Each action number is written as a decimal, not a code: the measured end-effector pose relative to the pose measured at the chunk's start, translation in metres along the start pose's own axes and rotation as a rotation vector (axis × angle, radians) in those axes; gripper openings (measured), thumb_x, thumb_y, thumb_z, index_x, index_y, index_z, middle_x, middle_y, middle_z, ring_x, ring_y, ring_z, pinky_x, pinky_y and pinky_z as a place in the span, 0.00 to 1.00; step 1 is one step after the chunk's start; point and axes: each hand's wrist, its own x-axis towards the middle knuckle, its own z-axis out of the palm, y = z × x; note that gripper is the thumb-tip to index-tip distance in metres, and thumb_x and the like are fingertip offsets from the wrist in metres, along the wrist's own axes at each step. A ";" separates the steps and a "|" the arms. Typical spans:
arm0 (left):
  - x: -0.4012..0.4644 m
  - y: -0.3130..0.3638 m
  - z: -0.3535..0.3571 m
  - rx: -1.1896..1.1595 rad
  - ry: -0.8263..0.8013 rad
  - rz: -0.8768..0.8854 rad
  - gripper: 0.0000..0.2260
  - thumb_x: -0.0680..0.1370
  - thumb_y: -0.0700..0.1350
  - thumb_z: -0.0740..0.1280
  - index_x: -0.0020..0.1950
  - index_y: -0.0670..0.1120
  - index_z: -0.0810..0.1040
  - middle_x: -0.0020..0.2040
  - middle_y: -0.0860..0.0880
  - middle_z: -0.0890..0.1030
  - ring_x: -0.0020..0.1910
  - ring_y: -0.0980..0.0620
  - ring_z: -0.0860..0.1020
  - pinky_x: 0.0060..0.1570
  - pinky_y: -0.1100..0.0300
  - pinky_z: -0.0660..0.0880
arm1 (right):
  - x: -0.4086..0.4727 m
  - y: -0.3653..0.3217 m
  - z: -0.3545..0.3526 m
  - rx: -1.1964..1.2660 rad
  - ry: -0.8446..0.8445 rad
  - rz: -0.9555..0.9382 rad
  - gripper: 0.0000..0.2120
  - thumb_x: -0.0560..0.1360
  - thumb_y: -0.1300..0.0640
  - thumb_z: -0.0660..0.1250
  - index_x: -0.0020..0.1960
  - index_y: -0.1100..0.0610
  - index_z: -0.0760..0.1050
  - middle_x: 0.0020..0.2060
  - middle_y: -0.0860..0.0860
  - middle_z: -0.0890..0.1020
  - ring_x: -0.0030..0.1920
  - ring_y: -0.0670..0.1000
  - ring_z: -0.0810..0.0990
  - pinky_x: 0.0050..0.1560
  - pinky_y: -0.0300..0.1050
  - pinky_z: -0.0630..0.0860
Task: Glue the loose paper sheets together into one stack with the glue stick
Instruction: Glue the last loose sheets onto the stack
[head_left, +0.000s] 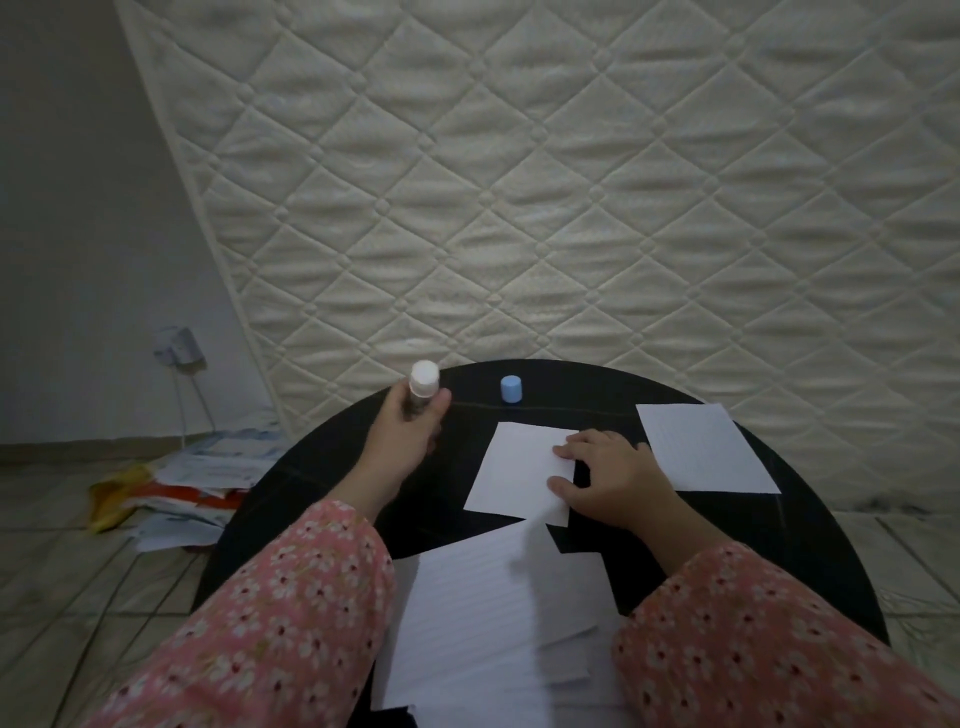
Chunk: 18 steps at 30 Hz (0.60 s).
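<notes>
Glue stick (422, 388) is held upright in the left hand (402, 434), fingers and thumb curled round its barrel, the uncapped white tip pointing up above the far left edge of the round black table (322, 467). Its blue cap (511, 389) stands on the table to the right of the stick, apart from it. Right hand (610, 478) lies flat on the right edge of a small white sheet (514, 470) at the table's centre, fingers straight and spread, thumb on the sheet's lower right part. A second sheet (706, 449) lies to the right, apart from the first. A loose pile of lined sheets (488, 613) sits at the near edge between the two floral pink sleeves (291, 597). A quilted mattress (571, 182) leans behind the table. Scattered papers (197, 483) lie on the tiled floor to the left.
</notes>
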 end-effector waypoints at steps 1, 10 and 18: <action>0.000 -0.002 -0.002 0.097 0.005 -0.005 0.08 0.77 0.54 0.67 0.54 0.54 0.74 0.46 0.49 0.78 0.42 0.53 0.76 0.44 0.57 0.70 | 0.000 0.000 0.000 0.002 0.000 -0.002 0.27 0.77 0.39 0.58 0.73 0.44 0.63 0.73 0.44 0.63 0.73 0.48 0.59 0.73 0.58 0.55; 0.014 -0.010 -0.012 0.495 0.056 -0.003 0.15 0.77 0.56 0.66 0.52 0.45 0.79 0.49 0.47 0.80 0.42 0.54 0.76 0.44 0.59 0.68 | 0.003 0.002 0.004 0.023 0.010 -0.004 0.26 0.76 0.40 0.59 0.72 0.45 0.64 0.74 0.44 0.61 0.74 0.48 0.56 0.73 0.60 0.54; 0.021 -0.014 -0.014 0.545 0.053 -0.043 0.22 0.75 0.57 0.69 0.62 0.43 0.76 0.58 0.46 0.79 0.54 0.48 0.77 0.49 0.58 0.71 | 0.014 0.002 0.009 0.121 0.041 0.035 0.24 0.76 0.51 0.60 0.71 0.47 0.67 0.68 0.48 0.63 0.70 0.50 0.59 0.72 0.59 0.54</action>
